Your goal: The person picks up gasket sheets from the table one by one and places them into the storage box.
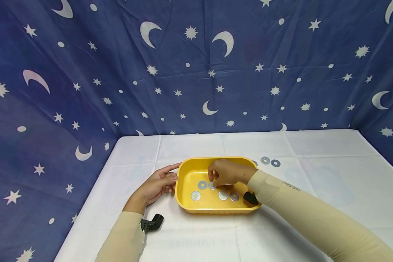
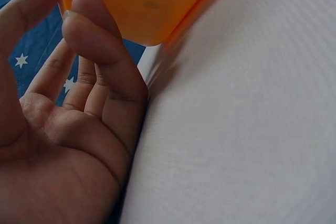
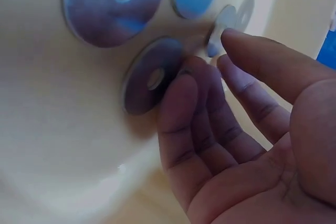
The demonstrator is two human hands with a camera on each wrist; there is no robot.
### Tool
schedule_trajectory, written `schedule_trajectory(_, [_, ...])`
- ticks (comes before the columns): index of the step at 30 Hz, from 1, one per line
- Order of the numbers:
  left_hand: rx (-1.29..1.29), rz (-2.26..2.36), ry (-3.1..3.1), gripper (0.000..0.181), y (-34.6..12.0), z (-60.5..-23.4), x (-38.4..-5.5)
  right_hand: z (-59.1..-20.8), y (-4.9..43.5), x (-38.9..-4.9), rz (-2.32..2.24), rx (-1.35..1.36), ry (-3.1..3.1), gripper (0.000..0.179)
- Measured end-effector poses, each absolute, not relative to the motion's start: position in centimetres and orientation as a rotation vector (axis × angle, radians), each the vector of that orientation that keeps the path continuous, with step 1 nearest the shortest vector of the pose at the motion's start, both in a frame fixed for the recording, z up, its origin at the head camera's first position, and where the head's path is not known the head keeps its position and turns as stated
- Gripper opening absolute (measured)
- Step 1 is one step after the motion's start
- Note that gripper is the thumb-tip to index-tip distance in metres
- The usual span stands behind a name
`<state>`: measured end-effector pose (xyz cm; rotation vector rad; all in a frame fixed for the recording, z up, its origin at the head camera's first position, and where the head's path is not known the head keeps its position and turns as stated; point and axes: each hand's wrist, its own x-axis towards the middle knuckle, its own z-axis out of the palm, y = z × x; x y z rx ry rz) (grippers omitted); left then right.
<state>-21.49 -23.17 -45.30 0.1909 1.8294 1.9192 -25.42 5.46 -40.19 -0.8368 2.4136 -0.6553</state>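
A: Head view first. Where do the washers lie?

B: Five metal washers show flat on the floor of a yellow tub, which stands on a white tablecloth. Two loose washers lie outside, near its far right corner; a third there is partly hidden by the rim.

A: Hands?

B: Left hand at the tub's left end, thumb near the wall, index reaching toward the far corner. Right hand down inside, thumb and fingers bent toward the middle washer. Cream sleeves on both arms; blue curtain behind, printed with moons and stars.

A: Left wrist view?

B: Palm showing. Fingers loosely bent, relaxed, tips up against the tub; touching rather than clasping.

A: Right wrist view?

B: Thumb and index stand slightly apart beside one washer. The other fingers curl next to a nearer washer. More lie beyond on the tub floor.

A: Anything grasped?

B: Cannot tell; the fingertips cover the contact.
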Motion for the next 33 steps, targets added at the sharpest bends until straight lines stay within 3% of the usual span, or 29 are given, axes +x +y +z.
schedule_trajectory(20, [0.21,1.94,1.815,0.064,-23.4,-46.0,-21.4,-35.6,9.7,-23.9,-0.785,-1.0,2.575,0.005])
schedule_trajectory(33, [0.233,1.929,1.809,0.064,-23.1,-45.4,-21.5,-36.6,15.3,-21.9,-0.978,-0.855,2.912,0.01])
